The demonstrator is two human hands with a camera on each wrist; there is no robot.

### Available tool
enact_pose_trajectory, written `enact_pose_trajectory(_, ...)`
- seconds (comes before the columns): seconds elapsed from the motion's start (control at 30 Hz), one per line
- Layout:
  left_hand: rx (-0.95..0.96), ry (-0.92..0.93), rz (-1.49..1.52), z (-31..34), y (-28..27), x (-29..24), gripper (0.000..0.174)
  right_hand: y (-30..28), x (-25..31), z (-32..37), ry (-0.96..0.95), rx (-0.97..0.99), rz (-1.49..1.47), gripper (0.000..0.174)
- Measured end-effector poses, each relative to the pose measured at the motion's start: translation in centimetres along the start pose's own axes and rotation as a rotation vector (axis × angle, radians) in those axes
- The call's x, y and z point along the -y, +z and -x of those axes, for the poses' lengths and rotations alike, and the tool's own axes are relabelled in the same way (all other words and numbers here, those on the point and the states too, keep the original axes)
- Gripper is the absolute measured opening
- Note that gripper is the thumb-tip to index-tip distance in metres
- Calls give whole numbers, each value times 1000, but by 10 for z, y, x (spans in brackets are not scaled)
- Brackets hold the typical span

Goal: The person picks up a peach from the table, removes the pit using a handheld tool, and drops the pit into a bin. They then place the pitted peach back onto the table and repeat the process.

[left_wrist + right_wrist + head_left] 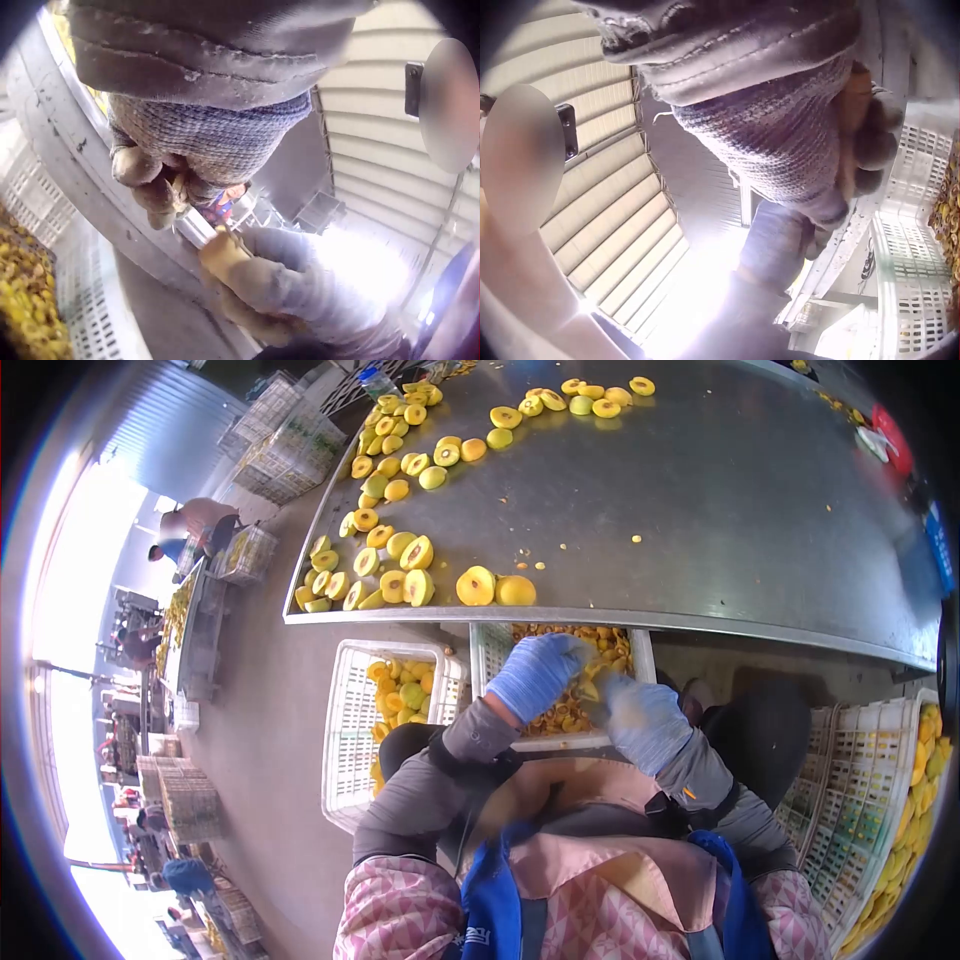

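Both hands wear bluish knit gloves and meet above a crate of cut fruit pieces (562, 722). The left hand (538, 672) (199, 154) has curled fingers pinching a small pale yellowish piece (178, 190), apparently fruit; its exact shape is hidden. Close beside it, the right hand (645, 722) (780, 154) grips a tan-brown object (223, 255) (850, 112) that looks like a wooden handle; its far end cannot be made out. Some yellow (590, 684) shows blurred between the hands in the head view.
Halved yellow fruits (417, 587) lie along the left and far parts of a metal table (700, 490). White crates of fruit stand at the left (345, 750) and right (850, 780) of the person. Farther left, people work beside another table (200, 625) and stacked crates (285, 450).
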State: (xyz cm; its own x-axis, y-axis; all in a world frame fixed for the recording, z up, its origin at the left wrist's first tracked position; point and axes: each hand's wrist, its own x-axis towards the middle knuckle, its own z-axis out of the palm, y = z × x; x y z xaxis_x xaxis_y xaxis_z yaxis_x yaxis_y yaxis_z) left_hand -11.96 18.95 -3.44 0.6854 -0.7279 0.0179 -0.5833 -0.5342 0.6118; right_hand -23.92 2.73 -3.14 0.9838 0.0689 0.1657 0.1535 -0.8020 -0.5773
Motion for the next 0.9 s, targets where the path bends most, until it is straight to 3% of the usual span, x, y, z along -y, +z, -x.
enact_pose_trajectory(0.07,-36,-41,-79,4,-1,8,22,-1,-1,0,29,201,84,25)
enact_pose_trajectory(0.13,106,140,-636,8,-6,21,21,0,-6,2,32,209,100,26)
enact_pose_trajectory(0.27,26,214,-388,12,-22,32,19,-13,-1,-1,106,270,85,30)
enact_pose_trajectory(0.33,-36,-90,-286,0,-47,25,18,-14,-1,-2,130,275,70,31)
enact_pose_trajectory(0.4,-250,-101,-278,-12,-71,42,22,-13,0,-3,152,281,54,31)
enact_pose_trajectory(0.47,-359,-123,-517,-28,-86,77,34,-14,1,-3,142,282,7,31)
enact_pose_trajectory(0.5,-357,-119,-519,-34,-90,90,34,-14,1,-4,144,279,5,31)
enact_pose_trajectory(0.57,-156,-336,-600,-41,-92,109,44,-15,2,-4,130,256,-41,30)
enact_pose_trajectory(0.6,-149,-330,-599,-48,-92,110,44,-16,1,-4,139,255,-43,30)
enact_pose_trajectory(0.67,20,-445,-316,-59,-90,114,54,-16,0,-3,132,245,-46,30)
enact_pose_trajectory(0.73,56,-486,-262,-62,-89,101,57,-14,1,-4,114,206,-61,31)
enact_pose_trajectory(0.83,-19,-394,-165,-64,-76,103,56,-15,3,-6,98,125,-99,32)
enact_pose_trajectory(0.9,-242,-394,140,-62,-65,97,49,-18,2,-6,116,89,-125,33)
